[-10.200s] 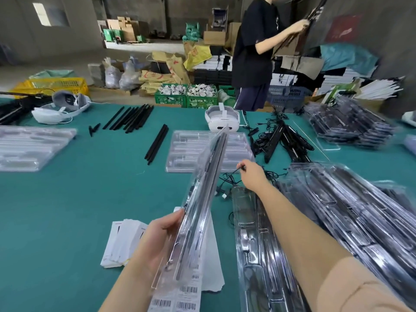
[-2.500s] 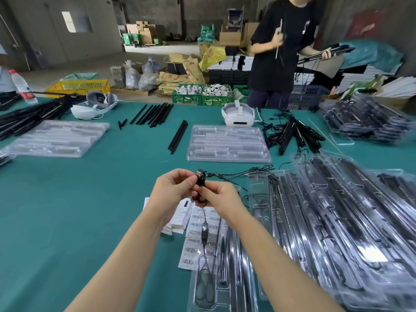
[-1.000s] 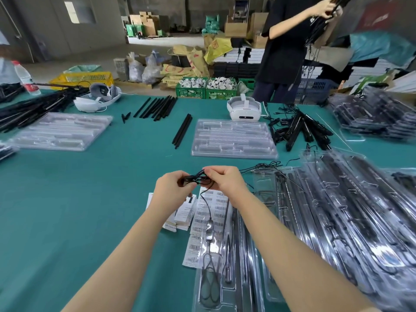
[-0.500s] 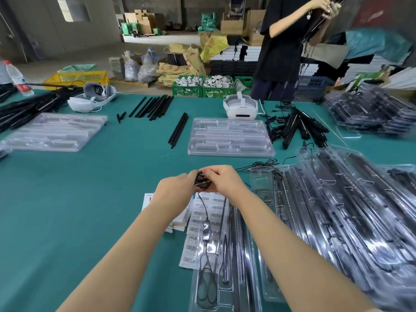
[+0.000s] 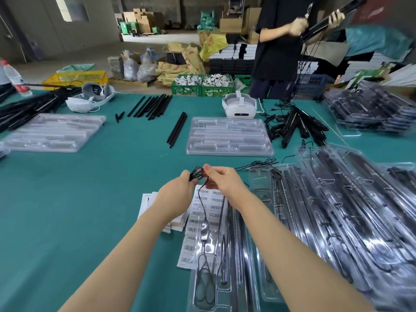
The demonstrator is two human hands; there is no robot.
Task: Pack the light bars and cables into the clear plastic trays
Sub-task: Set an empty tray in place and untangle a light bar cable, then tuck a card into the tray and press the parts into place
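So you've got both hands pinching the cable (image 5: 197, 174), left hand (image 5: 177, 194) holding the coil, right hand (image 5: 221, 181) feeding slack, w/ its tail already seated in the tray (image 5: 227, 296) below so the bundle drops straight in.

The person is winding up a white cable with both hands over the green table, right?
Not quite: the cable is black, not white, as the head view shows. Both hands, left hand and right hand, do hold its coiled end over the green table.
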